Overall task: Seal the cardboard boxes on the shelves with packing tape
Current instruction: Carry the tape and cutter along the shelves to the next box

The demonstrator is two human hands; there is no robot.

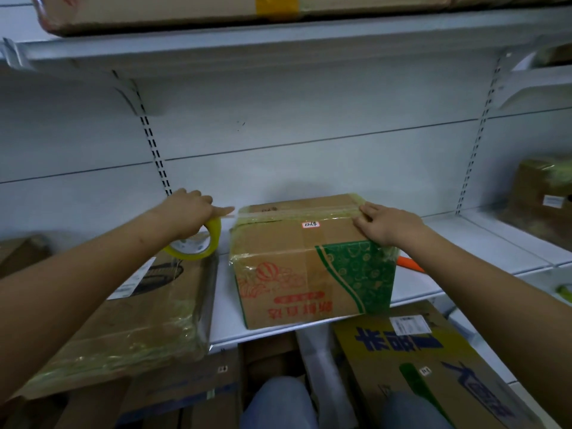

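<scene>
A cardboard box (297,261) with red fruit print and a green corner stands on the white shelf (483,246), in the middle of the view. My left hand (188,212) grips a yellowish roll of packing tape (201,243) just left of the box. A clear strip of tape (297,213) runs from the roll across the far part of the box top. My right hand (387,224) rests with straight fingers on the box top at its right end, pressing the tape down.
A flatter taped box (148,308) lies on the shelf to the left, under my left arm. An orange handle (410,264) lies behind the box's right side. More boxes sit below (427,360), at far right (541,187) and on the upper shelf (216,10).
</scene>
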